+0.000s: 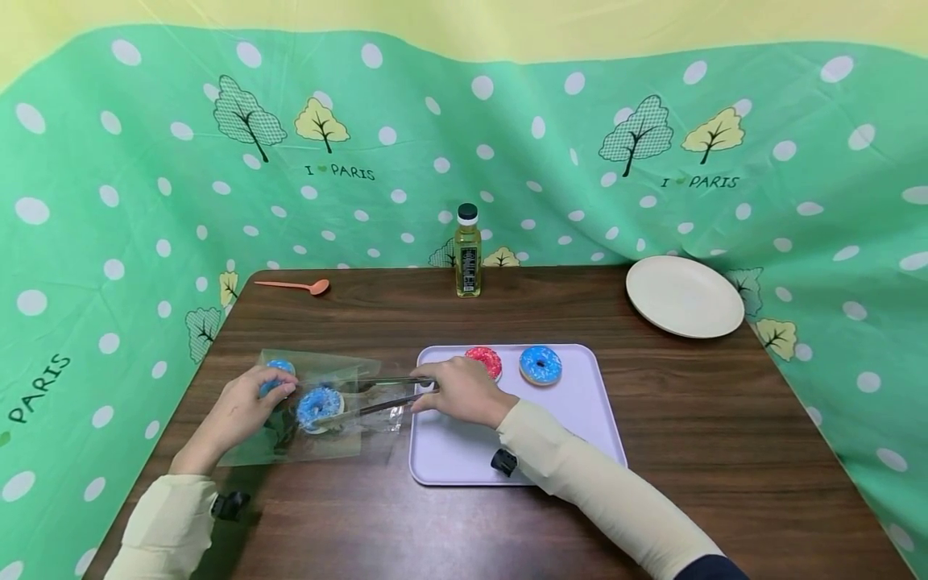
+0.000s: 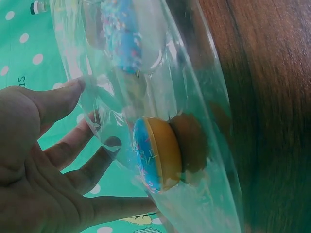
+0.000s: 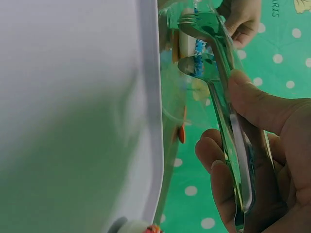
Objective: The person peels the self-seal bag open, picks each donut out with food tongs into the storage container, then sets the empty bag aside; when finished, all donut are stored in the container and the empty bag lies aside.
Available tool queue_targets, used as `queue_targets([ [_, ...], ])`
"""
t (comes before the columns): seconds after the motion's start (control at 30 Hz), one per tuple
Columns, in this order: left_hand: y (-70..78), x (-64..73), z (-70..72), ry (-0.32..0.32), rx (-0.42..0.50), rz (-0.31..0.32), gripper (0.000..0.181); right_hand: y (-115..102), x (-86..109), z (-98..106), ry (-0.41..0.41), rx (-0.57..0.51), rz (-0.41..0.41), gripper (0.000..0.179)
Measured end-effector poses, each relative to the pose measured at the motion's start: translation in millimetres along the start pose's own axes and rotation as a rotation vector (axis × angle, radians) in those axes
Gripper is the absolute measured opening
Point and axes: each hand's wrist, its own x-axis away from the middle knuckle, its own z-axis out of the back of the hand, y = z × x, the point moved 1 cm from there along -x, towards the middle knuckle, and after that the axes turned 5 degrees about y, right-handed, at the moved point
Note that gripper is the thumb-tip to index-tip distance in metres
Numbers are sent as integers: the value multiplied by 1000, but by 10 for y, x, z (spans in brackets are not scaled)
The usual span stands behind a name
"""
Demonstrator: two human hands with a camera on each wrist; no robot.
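A clear plastic bag point(image 1: 341, 445) lies at the left with two blue-iced doughnuts inside. My left hand point(image 1: 242, 407) pinches the bag's edge, beside the farther doughnut point(image 2: 154, 155). Metal tongs point(image 3: 231, 131) are gripped in my right hand point(image 1: 467, 392), thumb on one arm and fingers round the other. Their tips, one forked and one spoon-shaped, reach into the bag on either side of the nearer doughnut point(image 1: 313, 405); firm contact is hard to tell. Under my right hand is a lilac tray point(image 1: 580, 419) bearing a red-iced doughnut point(image 1: 490, 362), partly hidden, and a blue-iced doughnut point(image 1: 548, 376).
An oil bottle point(image 1: 468, 258) stands upright at the table's back edge. An orange spoon point(image 1: 317, 287) lies back left, and a cream plate point(image 1: 685, 296) is back right. Green dotted cloth point(image 1: 406, 105) hangs behind and beside the brown wooden table point(image 1: 696, 435).
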Motion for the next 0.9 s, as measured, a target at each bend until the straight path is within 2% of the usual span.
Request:
queue_targets([
  [0.3,8,-12,6,4,6,-14,21,88,142,144,31,7,-55,43],
  [0.53,7,-17,-4,-1,9,-21,23,146,248,219,62,6,-69,44],
  [0.9,7,-17,9,10,0,-21,23,217,418,298,89,-8,-137,44],
])
